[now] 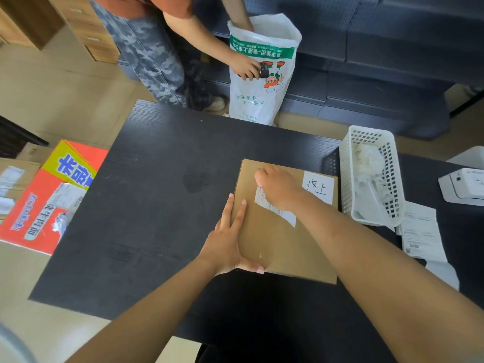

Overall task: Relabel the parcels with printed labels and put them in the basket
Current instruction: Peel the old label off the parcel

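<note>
Two hands work one parcel (282, 231), a flat brown box lying near the desk's (162, 205) right edge, just beside the white basket (372, 176). The left hand (230, 237) lies flat with straight fingers along the box's left side, its thumb hooked under the near edge, steadying it. The right hand (277, 187) sits curled over the old label (277, 210), fingers seemingly pinching its far end, though the pinch itself is hidden under the knuckles. The step looks like peeling that label away. To do it well, the left hand should press down firmly so the box cannot slide or lift, and the pull should run low and slow along the label's length, so the paper comes off whole rather than tearing. Printed labels (421, 237) wait at the right edge, beyond the basket, ready for sticking afterwards.
</note>
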Motion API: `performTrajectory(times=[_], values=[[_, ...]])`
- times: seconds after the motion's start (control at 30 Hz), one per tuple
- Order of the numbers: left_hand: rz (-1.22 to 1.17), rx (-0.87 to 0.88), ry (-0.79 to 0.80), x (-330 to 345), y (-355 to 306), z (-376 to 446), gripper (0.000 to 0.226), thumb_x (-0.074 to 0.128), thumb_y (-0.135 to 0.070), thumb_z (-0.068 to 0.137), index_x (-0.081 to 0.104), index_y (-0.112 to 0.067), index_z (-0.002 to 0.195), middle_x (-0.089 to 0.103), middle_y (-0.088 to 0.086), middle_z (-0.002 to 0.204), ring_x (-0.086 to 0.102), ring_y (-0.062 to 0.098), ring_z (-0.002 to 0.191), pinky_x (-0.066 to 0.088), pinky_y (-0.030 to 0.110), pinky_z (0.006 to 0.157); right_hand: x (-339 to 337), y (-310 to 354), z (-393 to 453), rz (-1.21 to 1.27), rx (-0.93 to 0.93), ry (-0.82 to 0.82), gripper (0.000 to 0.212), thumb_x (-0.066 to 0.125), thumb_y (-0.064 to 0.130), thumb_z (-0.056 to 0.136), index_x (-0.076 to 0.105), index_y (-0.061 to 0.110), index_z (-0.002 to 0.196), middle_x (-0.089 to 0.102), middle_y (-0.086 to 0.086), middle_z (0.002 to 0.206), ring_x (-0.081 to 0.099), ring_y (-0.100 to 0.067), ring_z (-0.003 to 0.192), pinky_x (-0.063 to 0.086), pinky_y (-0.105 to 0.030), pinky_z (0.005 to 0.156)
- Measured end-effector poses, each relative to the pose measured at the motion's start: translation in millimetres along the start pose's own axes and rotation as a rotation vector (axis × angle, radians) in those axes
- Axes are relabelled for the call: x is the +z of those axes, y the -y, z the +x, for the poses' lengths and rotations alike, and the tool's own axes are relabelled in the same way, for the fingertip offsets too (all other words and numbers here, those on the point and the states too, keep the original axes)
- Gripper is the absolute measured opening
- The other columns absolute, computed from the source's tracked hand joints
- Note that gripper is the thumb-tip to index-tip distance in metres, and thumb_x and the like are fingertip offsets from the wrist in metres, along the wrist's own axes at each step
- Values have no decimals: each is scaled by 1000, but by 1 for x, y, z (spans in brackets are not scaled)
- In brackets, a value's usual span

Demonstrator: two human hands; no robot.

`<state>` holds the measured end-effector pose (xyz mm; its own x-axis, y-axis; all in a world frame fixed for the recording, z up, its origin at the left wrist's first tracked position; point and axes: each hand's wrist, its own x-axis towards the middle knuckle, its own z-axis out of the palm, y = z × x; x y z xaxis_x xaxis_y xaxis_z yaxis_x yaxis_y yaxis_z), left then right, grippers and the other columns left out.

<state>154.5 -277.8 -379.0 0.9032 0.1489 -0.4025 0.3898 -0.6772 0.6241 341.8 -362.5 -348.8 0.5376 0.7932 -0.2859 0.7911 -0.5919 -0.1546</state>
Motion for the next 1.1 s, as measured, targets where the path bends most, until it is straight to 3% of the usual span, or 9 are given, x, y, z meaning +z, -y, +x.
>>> performTrajectory(times=[0.17,0.23,0.5,0.6,0.73,0.83,0.97,1.03,1.1], values=[[197,15,0,1,1,4,155,69,-84,37,-34,-35,142,-49,-14,143,-37,15,138,-3,51,118,4,-10,-5,109,-33,-29,22,44,-4,89,47,12,104,51,-5,109,45,-23,93,42,-36,74],[292,16,19,0,-1,5,155,64,-88,40,-36,-29,142,-49,-11,143,-44,15,134,-9,52,117,5,-13,-7,165,-40,-60,13,42,8,97,50,13,107,52,-2,110,47,-22,97,45,-38,79],[363,-14,67,-3,-6,5,155,64,-88,43,-41,-25,138,-52,-10,141,-43,16,134,-11,50,117,-2,-7,-4,82,-48,-9,23,44,-6,85,39,17,85,44,-5,91,39,-22,79,32,-35,63],[357,-23,66,-2,-6,5,156,64,-88,42,-40,-26,139,-52,-11,141,-42,16,135,-9,49,118,-3,-8,-1,13,-154,2,22,38,10,96,38,29,87,34,0,102,33,-18,88,31,-32,74],[327,-32,63,-1,-5,5,157,65,-88,39,-40,-28,139,-50,-13,142,-40,15,136,-6,50,118,1,-10,-11,23,-135,-63,35,43,-17,78,45,10,100,40,-5,111,40,-22,98,37,-33,70],[302,-36,64,-1,-5,6,157,66,-87,38,-39,-30,140,-50,-14,142,-38,14,137,-6,50,118,5,-19,-18,3,-190,-79,40,45,-20,73,46,9,100,44,-4,118,40,-21,102,37,-30,74],[312,-42,65,-2,-7,5,157,66,-87,39,-39,-29,139,-51,-14,141,-37,14,137,-4,50,119,16,-22,-26,8,-219,-106,31,49,-10,80,48,9,104,48,-6,115,43,-22,100,37,-31,77],[309,-44,63,-2,-8,4,156,68,-85,40,-39,-29,140,-50,-14,141,-36,14,138,-2,50,119,17,-22,-28,47,-206,-100,20,42,5,90,51,15,104,51,-5,113,45,-26,102,38,-34,78],[293,-45,64,-3,-9,4,156,70,-83,41,-38,-30,140,-50,-15,141,-35,14,139,-2,50,119,17,-20,-27,113,-176,-102,24,40,10,91,53,22,107,52,1,112,47,-23,105,38,-32,74]])
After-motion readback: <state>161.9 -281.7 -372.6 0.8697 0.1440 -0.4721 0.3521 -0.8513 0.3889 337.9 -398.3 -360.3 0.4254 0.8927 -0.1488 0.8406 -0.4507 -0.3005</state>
